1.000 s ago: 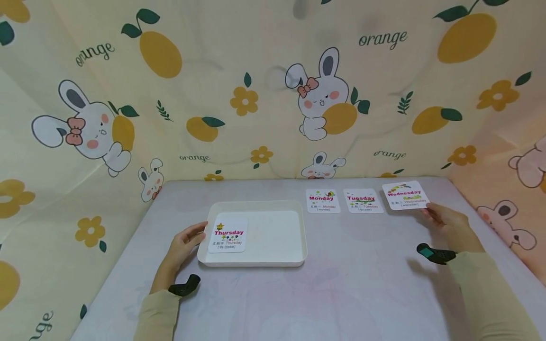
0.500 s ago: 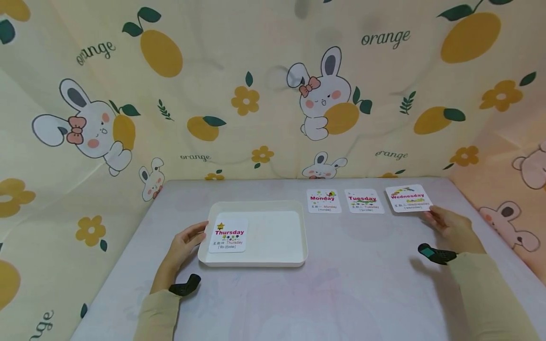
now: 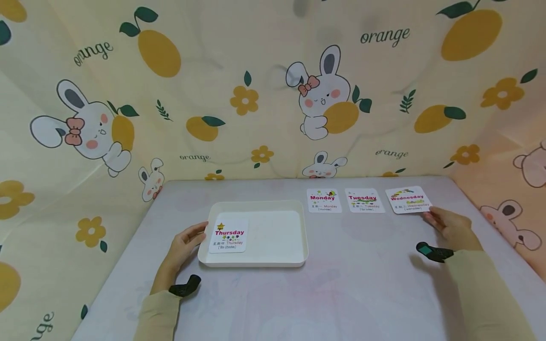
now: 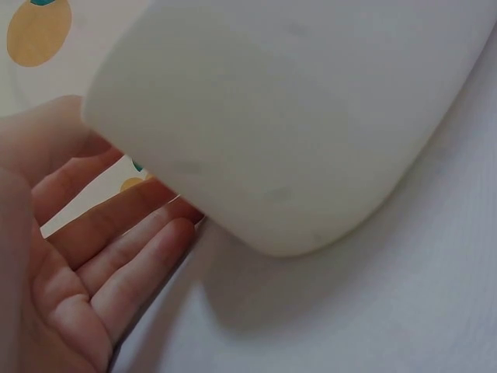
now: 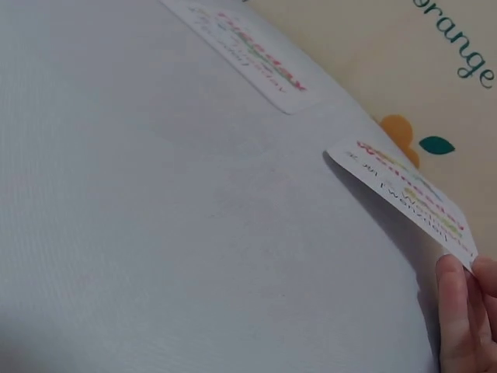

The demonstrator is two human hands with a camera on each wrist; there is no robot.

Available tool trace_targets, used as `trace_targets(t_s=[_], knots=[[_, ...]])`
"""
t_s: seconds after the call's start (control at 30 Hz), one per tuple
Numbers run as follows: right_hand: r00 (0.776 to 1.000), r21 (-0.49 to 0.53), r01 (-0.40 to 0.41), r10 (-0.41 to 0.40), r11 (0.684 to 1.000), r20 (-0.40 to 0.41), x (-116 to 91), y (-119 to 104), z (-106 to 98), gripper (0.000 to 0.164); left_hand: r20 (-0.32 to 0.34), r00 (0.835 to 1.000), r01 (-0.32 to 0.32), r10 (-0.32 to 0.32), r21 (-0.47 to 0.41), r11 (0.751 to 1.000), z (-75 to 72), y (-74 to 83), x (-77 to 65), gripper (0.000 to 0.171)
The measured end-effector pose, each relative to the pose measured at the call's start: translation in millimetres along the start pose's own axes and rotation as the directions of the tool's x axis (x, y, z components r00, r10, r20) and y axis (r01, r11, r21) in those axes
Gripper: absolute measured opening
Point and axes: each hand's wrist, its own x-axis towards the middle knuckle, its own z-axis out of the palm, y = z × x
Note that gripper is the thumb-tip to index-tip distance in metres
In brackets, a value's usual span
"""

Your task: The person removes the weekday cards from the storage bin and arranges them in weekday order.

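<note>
My left hand (image 3: 186, 246) grips the left side of a white tray (image 3: 277, 258), its thumb at the rim and its fingers reaching under, as the left wrist view (image 4: 101, 249) shows. A Thursday card (image 3: 228, 237) lies in the tray's left part. My right hand (image 3: 452, 227) pinches the near right corner of a Wednesday card (image 3: 408, 200) between thumb and fingers. In the right wrist view that card (image 5: 404, 194) is tilted close over the table, with a shadow beneath. To its left lie a Tuesday card (image 3: 364, 201) and a Monday card (image 3: 324, 201) in a row.
A pale cloth covers the table (image 3: 341, 303). Behind it and along both sides hangs a patterned curtain (image 3: 264, 47) with rabbits and oranges. Each wrist wears a dark strap-on device, one on the left (image 3: 185, 286) and one on the right (image 3: 434, 252).
My right hand has shifted the Wednesday card slightly right and lowered it toward the table, roughly in line with the other cards. The left hand and tray have stayed still.
</note>
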Motion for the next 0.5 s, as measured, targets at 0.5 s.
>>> trace_targets(t_s=[0.5], knots=[[0.97, 0.067, -0.027, 0.042, 0.997, -0.24, 13.1, -4.3, 6.1, 0.029, 0.007, 1.0, 0.025, -0.025, -0.004, 1.0, 3.5, 2.6, 2.2, 0.051]])
